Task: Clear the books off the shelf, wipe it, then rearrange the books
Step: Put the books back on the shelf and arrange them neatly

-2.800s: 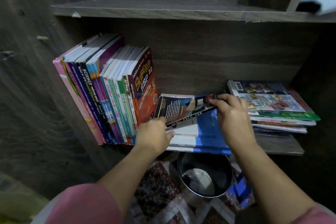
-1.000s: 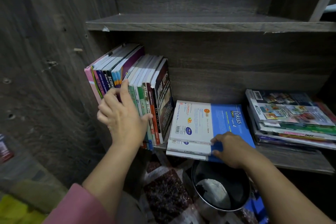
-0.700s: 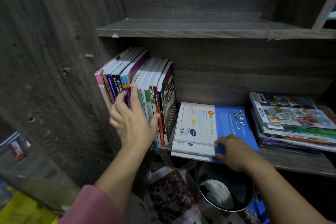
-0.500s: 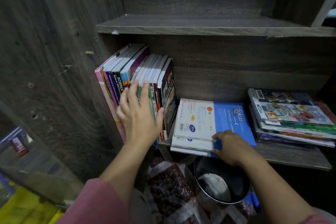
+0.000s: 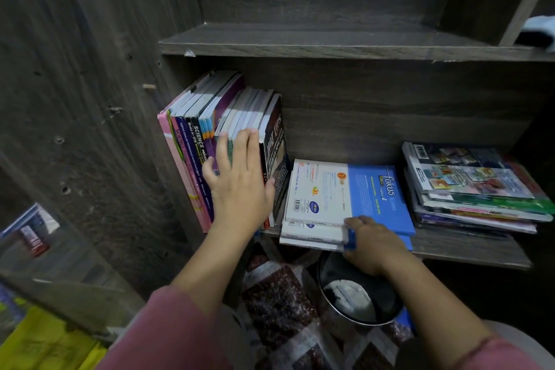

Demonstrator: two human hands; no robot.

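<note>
A row of upright books (image 5: 195, 141) leans against the left wall of the dark wooden shelf (image 5: 468, 252). My left hand (image 5: 237, 183) lies flat on their spines with straight fingers, thumb beside the dark book (image 5: 277, 144) at the row's right end. A flat stack topped by a white and blue "fokus" book (image 5: 345, 192) lies mid-shelf. My right hand (image 5: 372, 245) grips this stack's front edge, fingers curled round it. Another flat stack of books (image 5: 468, 183) lies at the right.
An upper shelf board (image 5: 330, 45) runs above, with a pale cloth (image 5: 540, 33) at its right end. A dark round bucket (image 5: 360, 294) with something white inside stands on the patterned floor under the shelf. Books and yellow sheets (image 5: 39, 342) lie at the lower left.
My left hand has slid rightward along the upright spines toward the dark book. My right hand keeps its hold on the fokus stack's front edge. The dark book was stood into the row earlier.
</note>
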